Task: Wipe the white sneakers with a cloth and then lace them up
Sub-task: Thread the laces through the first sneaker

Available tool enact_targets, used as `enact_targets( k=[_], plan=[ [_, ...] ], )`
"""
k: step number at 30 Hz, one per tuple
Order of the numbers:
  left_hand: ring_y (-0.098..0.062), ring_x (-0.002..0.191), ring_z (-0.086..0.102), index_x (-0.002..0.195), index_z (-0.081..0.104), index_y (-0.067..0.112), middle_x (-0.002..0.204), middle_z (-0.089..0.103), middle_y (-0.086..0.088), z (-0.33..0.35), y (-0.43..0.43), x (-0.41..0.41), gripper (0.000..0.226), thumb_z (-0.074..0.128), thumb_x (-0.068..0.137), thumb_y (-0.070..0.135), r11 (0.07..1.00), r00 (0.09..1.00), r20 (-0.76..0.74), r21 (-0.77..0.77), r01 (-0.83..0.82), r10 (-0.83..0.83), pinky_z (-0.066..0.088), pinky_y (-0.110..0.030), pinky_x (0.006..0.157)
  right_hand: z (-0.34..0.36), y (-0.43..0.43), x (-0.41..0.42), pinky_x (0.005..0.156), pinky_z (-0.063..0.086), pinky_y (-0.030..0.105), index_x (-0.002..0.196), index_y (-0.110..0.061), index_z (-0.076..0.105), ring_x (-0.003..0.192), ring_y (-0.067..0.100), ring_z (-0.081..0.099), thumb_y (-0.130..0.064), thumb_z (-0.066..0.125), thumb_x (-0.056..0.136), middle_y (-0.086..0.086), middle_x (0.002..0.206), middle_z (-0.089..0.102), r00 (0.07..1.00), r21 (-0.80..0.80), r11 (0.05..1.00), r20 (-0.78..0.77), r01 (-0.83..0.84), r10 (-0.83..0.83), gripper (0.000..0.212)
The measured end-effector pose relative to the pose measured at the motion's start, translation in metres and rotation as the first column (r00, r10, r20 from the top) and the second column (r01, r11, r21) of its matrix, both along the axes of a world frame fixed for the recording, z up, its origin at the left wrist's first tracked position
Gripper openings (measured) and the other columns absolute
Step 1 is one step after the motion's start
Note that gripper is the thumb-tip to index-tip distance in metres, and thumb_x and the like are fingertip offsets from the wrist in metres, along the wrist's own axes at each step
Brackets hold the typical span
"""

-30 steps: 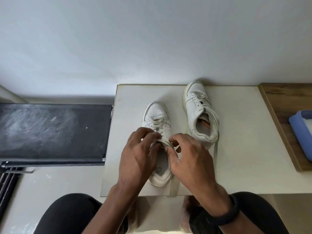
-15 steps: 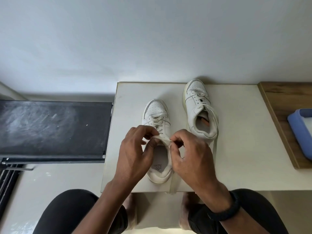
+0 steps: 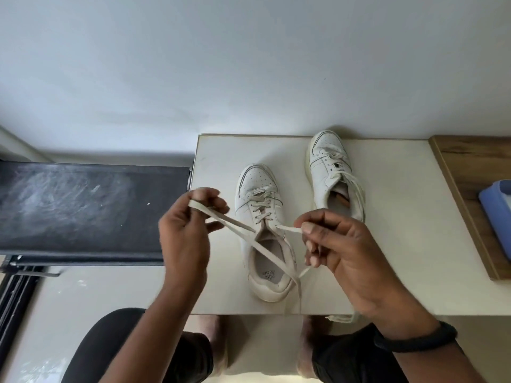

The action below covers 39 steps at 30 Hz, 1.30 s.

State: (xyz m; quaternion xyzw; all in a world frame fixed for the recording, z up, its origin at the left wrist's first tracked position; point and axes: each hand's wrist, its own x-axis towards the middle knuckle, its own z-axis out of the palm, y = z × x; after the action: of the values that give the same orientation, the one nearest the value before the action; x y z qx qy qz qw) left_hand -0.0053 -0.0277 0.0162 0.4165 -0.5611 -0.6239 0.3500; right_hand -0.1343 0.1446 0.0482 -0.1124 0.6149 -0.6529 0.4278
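Note:
Two white sneakers stand on a pale table (image 3: 387,244). The near sneaker (image 3: 261,217) sits in the middle, toe pointing away, its lace (image 3: 240,226) threaded up to the top eyelets. My left hand (image 3: 188,230) holds one lace end looped over its fingers, drawn out to the left. To the right of the shoe, my right hand (image 3: 337,244) pinches the other lace end, whose tail trails down past the heel. The second sneaker (image 3: 331,172) stands at the back right, its laces loose and hanging down its right side.
A dark bench-like surface (image 3: 83,211) lies to the left of the table. A wooden board (image 3: 470,189) borders the table's right edge, with a blue tray (image 3: 497,217) on it. A grey wall rises behind. My knees show below the table's front edge.
Both hands were together over the near sneaker's tongue. They have since moved apart, left hand to the left and right hand to the right, drawing the lace ends out taut.

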Motion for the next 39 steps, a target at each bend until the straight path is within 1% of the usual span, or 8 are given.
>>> enact_targets(
  k=[6, 12, 15, 18, 23, 28, 33, 39],
  plan=[
    [-0.007, 0.055, 0.052, 0.094, 0.075, 0.014, 0.067, 0.057, 0.004, -0.02, -0.044, 0.016, 0.059, 0.038, 0.103, 0.059, 0.893, 0.98, 0.14, 0.408, -0.188, 0.143, 0.041, -0.021, 0.05, 0.043, 0.013, -0.027, 0.052, 0.039, 0.027, 0.088, -0.011, 0.077, 0.051, 0.018, 0.041, -0.018, 0.068, 0.072, 0.012, 0.068, 0.06, 0.999, -0.16, 0.987, -0.039, 0.027, -0.033, 0.019],
    [0.0, 0.041, 0.05, 0.089, 0.06, 0.013, 0.056, 0.058, 0.008, -0.026, -0.087, 0.035, 0.041, 0.039, 0.108, 0.042, 0.673, 0.912, -0.175, 0.728, -0.134, 0.371, 0.04, -0.012, 0.04, 0.084, 0.027, -0.071, 0.052, 0.041, 0.018, 0.09, -0.019, 0.073, 0.039, 0.006, 0.039, -0.018, 0.063, 0.08, 0.0, 0.063, 0.06, 0.969, -0.246, 0.961, -0.181, 0.123, -0.171, 0.015],
    [-0.003, 0.056, 0.065, 0.089, 0.062, 0.012, 0.07, 0.065, 0.003, -0.03, -0.088, 0.037, 0.023, 0.05, 0.106, 0.024, 0.713, 0.92, -0.078, 0.659, -0.242, 0.385, 0.054, -0.017, 0.054, 0.066, 0.036, -0.093, 0.046, 0.038, 0.017, 0.087, -0.022, 0.072, 0.042, 0.006, 0.039, -0.011, 0.061, 0.092, -0.003, 0.06, 0.056, 0.86, -0.043, 0.948, -0.409, 0.316, -0.305, 0.016],
    [-0.014, 0.086, 0.067, 0.118, 0.061, 0.006, 0.09, 0.063, -0.002, -0.035, -0.078, 0.032, 0.021, 0.058, 0.103, 0.019, 0.804, 0.95, 0.135, 0.507, -0.312, 0.283, 0.058, -0.03, 0.075, 0.031, 0.043, -0.102, 0.049, 0.046, 0.024, 0.085, -0.027, 0.074, 0.048, 0.01, 0.053, -0.012, 0.064, 0.094, -0.002, 0.058, 0.063, 0.743, 0.387, 0.857, -0.669, 0.341, 0.006, 0.02],
    [0.002, 0.095, 0.064, 0.129, 0.062, 0.023, 0.116, 0.068, 0.006, -0.017, -0.056, 0.022, 0.031, 0.062, 0.099, 0.02, 0.93, 0.894, 0.436, -0.361, 0.068, 0.104, 0.049, -0.01, 0.083, 0.006, 0.027, -0.076, 0.083, 0.055, 0.045, 0.1, -0.029, 0.073, 0.095, 0.031, 0.069, -0.021, 0.073, 0.085, 0.002, 0.102, 0.074, 0.442, 0.671, 0.622, -0.738, 0.404, 0.51, 0.017],
    [0.003, 0.099, 0.066, 0.099, 0.073, 0.031, 0.105, 0.07, 0.018, -0.014, -0.026, 0.008, 0.021, 0.07, 0.086, 0.047, 0.64, 0.665, 0.564, -0.287, 0.713, -0.489, 0.052, -0.019, 0.083, -0.002, -0.003, -0.047, 0.087, 0.052, 0.033, 0.098, -0.023, 0.074, 0.092, 0.017, 0.065, -0.008, 0.077, 0.079, -0.005, 0.103, 0.069, 0.291, 0.386, 0.907, -0.898, 0.166, 0.329, 0.024],
    [0.0, 0.093, 0.066, 0.086, 0.07, 0.03, 0.09, 0.071, 0.018, -0.019, -0.02, 0.004, 0.017, 0.075, 0.082, 0.046, 0.662, 0.647, 0.563, -0.218, 0.717, -0.514, 0.048, -0.013, 0.08, -0.025, -0.015, -0.017, 0.091, 0.045, 0.044, 0.119, -0.026, 0.067, 0.103, 0.018, 0.066, -0.028, 0.066, 0.084, -0.008, 0.109, 0.072, 0.161, 0.598, 0.8, -0.796, 0.051, 0.584, 0.035],
    [-0.004, 0.076, 0.065, 0.081, 0.066, 0.026, 0.074, 0.069, 0.02, -0.022, -0.02, 0.004, 0.014, 0.071, 0.092, 0.033, 0.694, 0.658, 0.612, -0.234, 0.681, -0.439, 0.047, -0.015, 0.066, -0.025, -0.017, -0.012, 0.084, 0.038, 0.038, 0.086, -0.029, 0.069, 0.067, 0.012, 0.06, -0.033, 0.057, 0.087, -0.01, 0.067, 0.066, 0.12, 0.596, 0.794, -0.803, 0.117, 0.584, 0.013]
  ],
)
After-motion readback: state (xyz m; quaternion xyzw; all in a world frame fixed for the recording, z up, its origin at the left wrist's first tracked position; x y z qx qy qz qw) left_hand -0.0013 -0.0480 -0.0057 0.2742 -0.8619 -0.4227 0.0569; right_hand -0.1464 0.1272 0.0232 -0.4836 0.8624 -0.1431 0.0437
